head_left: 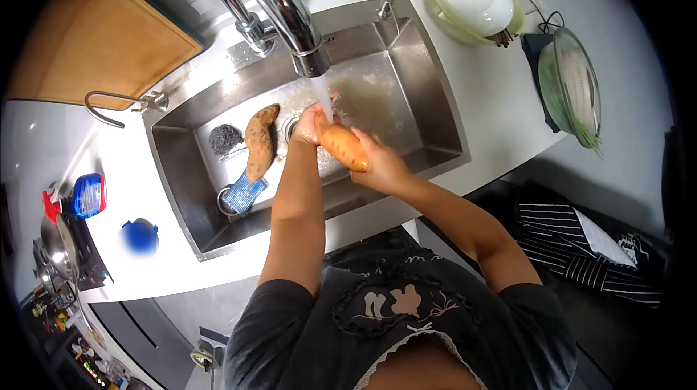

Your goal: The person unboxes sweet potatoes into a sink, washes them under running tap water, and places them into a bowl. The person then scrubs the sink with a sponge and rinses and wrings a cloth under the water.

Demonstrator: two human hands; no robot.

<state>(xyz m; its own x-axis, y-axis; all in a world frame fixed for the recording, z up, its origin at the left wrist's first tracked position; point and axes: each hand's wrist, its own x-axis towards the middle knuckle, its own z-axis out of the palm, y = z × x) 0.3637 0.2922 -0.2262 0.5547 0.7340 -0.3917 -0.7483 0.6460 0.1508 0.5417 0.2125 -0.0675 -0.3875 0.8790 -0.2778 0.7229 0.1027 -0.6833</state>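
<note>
Orange sweet potato (344, 147) sitting under water stream (322, 96), left hand (308, 126) and right hand (380, 163) grasping it; blotched sweet potato (259, 144) lying left of water stream.

The white desk (479, 99) is framing a stainless-steel sink (421, 74), where a sweet potato (259, 144), a wire scourer (225, 139) and a blue scouring pad (245, 192) are lying.

The sweet potato (343, 148) is orange, plump and wet, its glossy skin flecked with small dark marks; it lies aslant in the sink (421, 78) — upper end in the left hand (308, 124), lower end held by the right hand (380, 165); running water (322, 92) falls at its upper end, partly covered by fingers.
</note>
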